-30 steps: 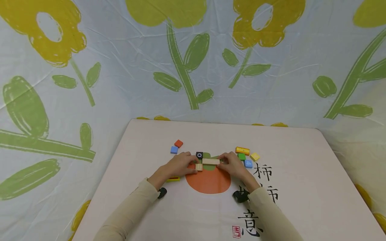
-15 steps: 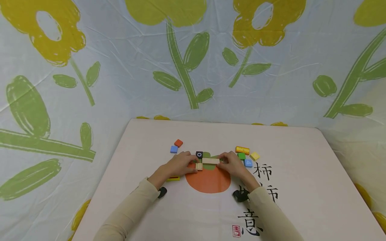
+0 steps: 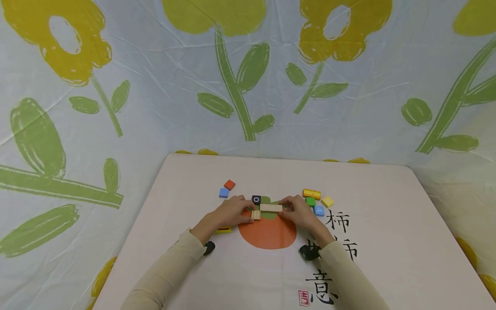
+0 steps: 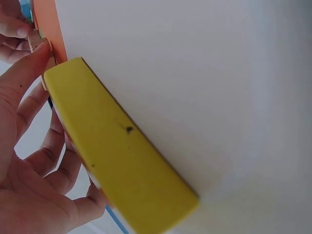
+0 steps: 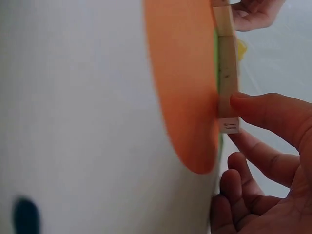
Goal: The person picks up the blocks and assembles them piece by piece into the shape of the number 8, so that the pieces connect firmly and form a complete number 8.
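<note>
In the head view, a long plain wooden block (image 3: 271,208) lies across the top of the orange printed fruit (image 3: 267,232). My right hand (image 3: 300,212) pinches its right end between thumb and index finger; the right wrist view shows the thumb (image 5: 263,109) against its side, beside a small handwritten mark. At the long block's left end is a short wooden block (image 3: 255,215) with a striped grain. My left hand (image 3: 231,211) pinches this short block between thumb and index finger. Just behind it sits a black block (image 3: 256,199) with a white ring.
Red (image 3: 229,184) and blue (image 3: 224,193) blocks lie back left. At the right are orange-yellow (image 3: 311,194), green (image 3: 310,201), yellow (image 3: 327,202) and blue (image 3: 319,210) blocks. A long yellow block (image 4: 117,141) lies beside my left hand, partly hidden in the head view.
</note>
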A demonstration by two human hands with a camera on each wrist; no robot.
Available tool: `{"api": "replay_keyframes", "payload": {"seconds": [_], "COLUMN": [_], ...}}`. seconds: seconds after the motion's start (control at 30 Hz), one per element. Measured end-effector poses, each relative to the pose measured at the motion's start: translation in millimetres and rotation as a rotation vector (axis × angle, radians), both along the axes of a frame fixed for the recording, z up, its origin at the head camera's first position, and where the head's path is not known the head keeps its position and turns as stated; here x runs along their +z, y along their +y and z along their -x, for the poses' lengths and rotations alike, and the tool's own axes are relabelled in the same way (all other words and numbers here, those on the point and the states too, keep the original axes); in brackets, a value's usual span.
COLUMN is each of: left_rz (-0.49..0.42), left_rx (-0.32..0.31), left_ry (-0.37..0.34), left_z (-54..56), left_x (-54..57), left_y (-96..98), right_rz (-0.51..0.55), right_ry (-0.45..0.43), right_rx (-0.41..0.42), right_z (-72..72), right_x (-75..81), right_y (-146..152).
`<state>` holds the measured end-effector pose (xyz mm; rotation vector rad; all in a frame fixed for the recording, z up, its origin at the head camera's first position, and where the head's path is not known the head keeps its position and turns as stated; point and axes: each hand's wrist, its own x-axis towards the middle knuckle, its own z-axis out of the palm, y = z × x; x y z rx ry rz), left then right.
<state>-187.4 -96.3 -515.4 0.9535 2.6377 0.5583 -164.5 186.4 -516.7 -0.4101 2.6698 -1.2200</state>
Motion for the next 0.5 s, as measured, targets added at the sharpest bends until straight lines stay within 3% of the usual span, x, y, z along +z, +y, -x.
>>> {"api": "replay_keyframes", "payload": {"seconds": [0.27, 0.5], "left_rz": [-0.002, 0.0], "left_rx": [0.003, 0.005], "left_ry": [-0.004, 0.001], "left_z": [1.3, 1.4], "left_x": [-2.0, -3.0], "left_y": [0.0, 1.0], "right_rz": [-0.005, 0.007], "right_ry": [0.029, 0.121], "right_rx": [-0.054, -0.064], "right_z": [-4.1, -17.1], "right_x": [10.5, 23.5], "right_y": [9, 21]}}
